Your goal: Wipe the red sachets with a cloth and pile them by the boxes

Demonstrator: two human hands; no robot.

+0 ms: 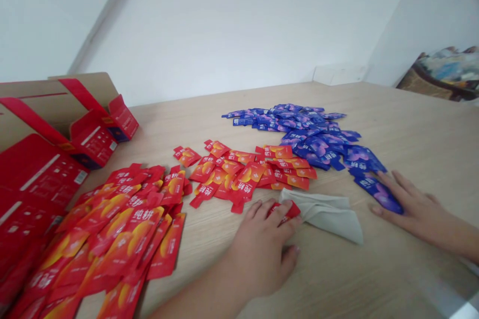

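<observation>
My left hand (262, 244) rests palm down at the front middle of the table. Its fingers lie spread over a red sachet (289, 211), with the thumb held away from it. On the right, my right hand (413, 204) reaches in with fingers and thumb apart around a blue sachet (377, 192), which lies at the near end of the blue pile. Several blue sachets with pink-purple print (318, 144) spread toward the back. Red-orange sachets (247, 174) lie scattered just beyond my left hand. Between my hands is a crumpled pale grey cloth-like piece (329, 212).
A larger heap of red-orange sachets (123, 234) covers the left front. Behind it stand open red cardboard boxes (48, 174) with brown insides. A white wall (239, 30) borders the table's back, with a white flat item (337, 75) against it. A patterned chair (426, 79) holds bundled things.
</observation>
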